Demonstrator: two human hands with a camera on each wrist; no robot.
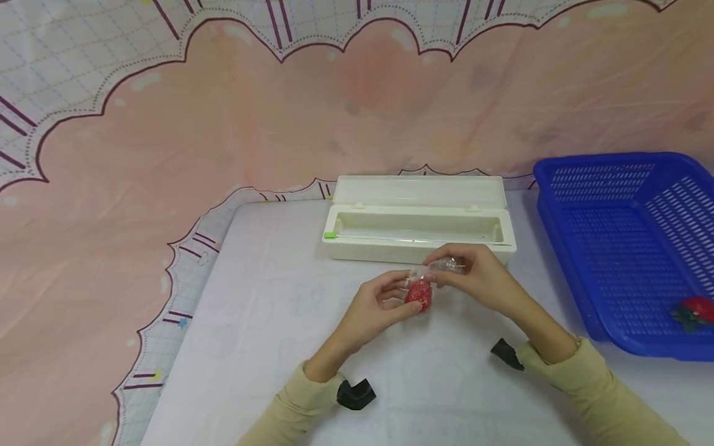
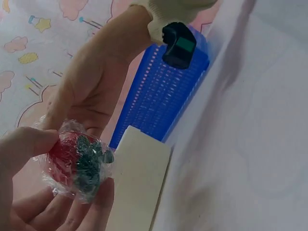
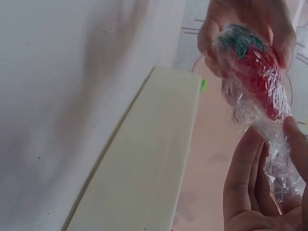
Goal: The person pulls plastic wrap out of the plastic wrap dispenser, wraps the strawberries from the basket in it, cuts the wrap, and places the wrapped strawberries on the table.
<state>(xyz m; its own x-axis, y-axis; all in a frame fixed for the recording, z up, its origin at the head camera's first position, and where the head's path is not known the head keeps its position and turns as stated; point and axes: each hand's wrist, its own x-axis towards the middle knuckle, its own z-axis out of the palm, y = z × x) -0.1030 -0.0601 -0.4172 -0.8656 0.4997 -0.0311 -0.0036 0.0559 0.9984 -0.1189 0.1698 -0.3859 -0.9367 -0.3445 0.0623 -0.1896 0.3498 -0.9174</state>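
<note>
A: Fingers (image 1: pixel 398 296) of the left hand (image 1: pixel 375 308)?
B: Pinching the wrapped strawberry (image 1: pixel 419 295) above the surface (image 1: pixel 268 322).
A: Right hand (image 1: pixel 481 277)?
B: Gripping the loose film tail (image 1: pixel 446 266), just before the open dispenser box (image 1: pixel 418 232).

the blue basket (image 1: pixel 625 248) runs off the head view's right edge, and the red item (image 1: pixel 694 310) in its corner is too small to identify. the wrapped strawberry (image 1: pixel 419 295) is partly hidden by the left hand (image 1: pixel 376 306) and right hand (image 1: pixel 480 279). both forearms leave the frame at the bottom.
</note>
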